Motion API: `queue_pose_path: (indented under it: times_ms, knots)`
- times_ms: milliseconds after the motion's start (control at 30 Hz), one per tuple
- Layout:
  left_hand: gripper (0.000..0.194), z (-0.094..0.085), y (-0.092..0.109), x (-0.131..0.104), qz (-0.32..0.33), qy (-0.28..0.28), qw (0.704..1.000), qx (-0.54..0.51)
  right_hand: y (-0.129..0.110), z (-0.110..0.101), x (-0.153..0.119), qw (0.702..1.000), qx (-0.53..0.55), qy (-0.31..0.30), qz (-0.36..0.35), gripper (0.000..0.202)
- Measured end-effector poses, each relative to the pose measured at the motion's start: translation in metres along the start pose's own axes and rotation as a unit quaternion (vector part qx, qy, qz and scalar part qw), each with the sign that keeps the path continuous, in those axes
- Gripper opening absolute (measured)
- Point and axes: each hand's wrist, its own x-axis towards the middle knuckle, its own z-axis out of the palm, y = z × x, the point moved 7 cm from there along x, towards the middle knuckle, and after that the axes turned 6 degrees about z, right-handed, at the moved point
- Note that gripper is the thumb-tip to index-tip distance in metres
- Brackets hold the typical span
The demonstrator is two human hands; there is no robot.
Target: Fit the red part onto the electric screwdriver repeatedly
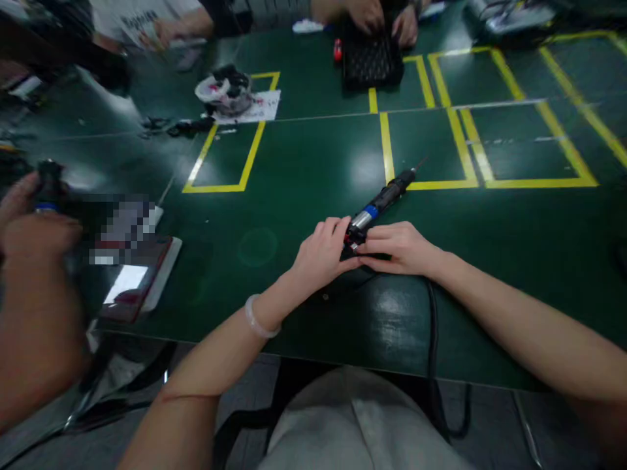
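An electric screwdriver [381, 202], black and silver with a blue band, lies slantwise over the green table, its thin bit pointing up and to the right. My left hand [321, 253], with a pale bracelet on its wrist, is closed around the tool's rear end. From the other side my right hand [399, 248] pinches that same end, fingertips and thumb meeting the left ones. A little red and black shows between the fingers; the exact part there is mostly hidden. A black cable [433, 326] runs from below my right hand over the table's front edge.
Yellow tape [426, 185] outlines boxes on the table [304, 160]. At left lie phone-like flat items [134, 281], with a co-worker's blurred hand [39, 228] near them. A plastic-wrapped bundle [228, 91] and a black tray [372, 62] under another person's hands lie farther back.
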Motion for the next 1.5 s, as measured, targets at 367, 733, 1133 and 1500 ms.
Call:
queue_pose_path:
  times_ms: [367,733,1133,1500]
  knots:
    - [0.055,-0.003,0.006,0.002,-0.029,-0.012,0.999,-0.005,0.028,0.002,-0.001,0.964,0.218,0.016,0.148,0.019]
    - [0.059,-0.007,-0.003,-0.001,-0.038,-0.014,0.999,0.016,0.058,0.007,-0.013,0.884,0.355,0.057,0.297,0.026]
    - [0.054,-0.026,-0.123,-0.022,-0.196,-0.011,0.977,0.078,0.061,0.01,-0.011,0.883,0.341,0.029,0.32,0.027]
    - [0.059,-0.048,-0.274,-0.051,-0.347,0.011,0.931,0.112,0.062,0.011,-0.01,0.881,0.347,0.016,0.321,0.027]
